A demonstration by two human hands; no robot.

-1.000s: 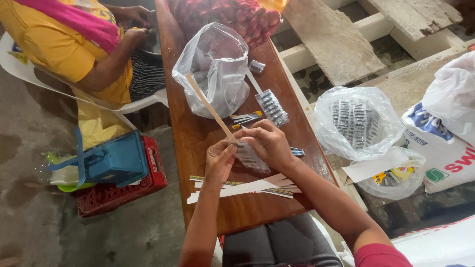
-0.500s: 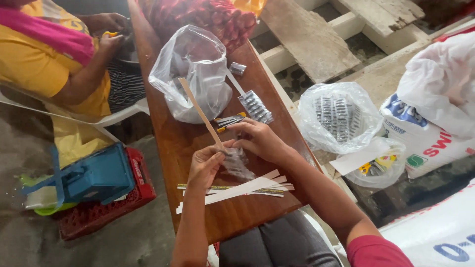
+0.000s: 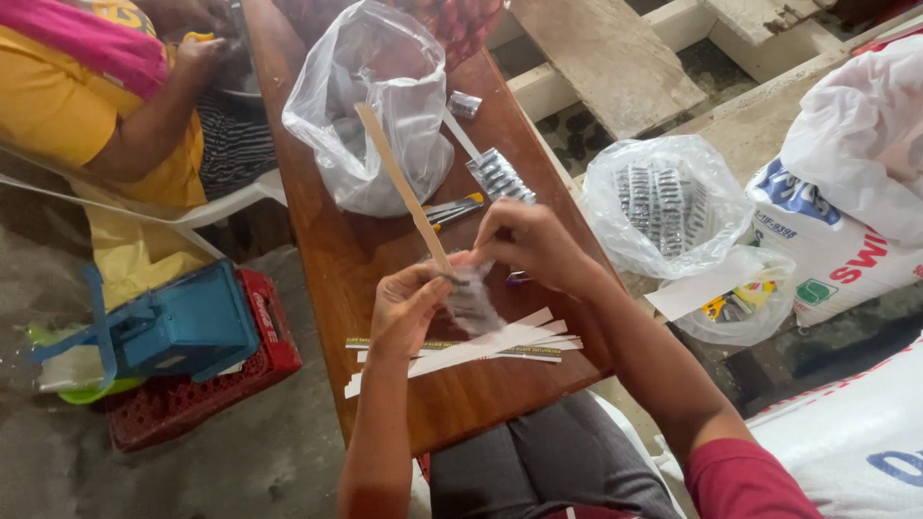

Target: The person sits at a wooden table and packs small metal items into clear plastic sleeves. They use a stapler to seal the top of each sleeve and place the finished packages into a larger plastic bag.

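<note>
Head view: a small clear plastic packet [image 3: 471, 300] sits between the person's two hands above the middle of a long brown wooden table [image 3: 385, 240]. The left hand [image 3: 409, 306] pinches the packet's upper edge together with the lower end of a long flat wooden stick [image 3: 402, 187], which rises at a slant up and to the left. The right hand [image 3: 529, 245] is curled over the packet from the far side, fingers closed on its top corner; what is inside the packet is too blurred to tell.

Just below the hands a fan of white paper strips [image 3: 481, 346] lies on the table. Beyond the stick stands a large clear plastic bag [image 3: 370, 106], bulging and open at the top. Beside it lie a flat bundle of silvery packets [image 3: 500, 175] and a small tool with a yellow and blue handle [image 3: 454, 210].

To the right, off the table, a second clear bag [image 3: 663, 202] holds more silvery packets, near white printed sacks [image 3: 846, 192]. On the left another person in a yellow top [image 3: 67, 106] sits in a white chair, with a blue box [image 3: 183, 322] on a red crate [image 3: 192, 384] on the floor.
</note>
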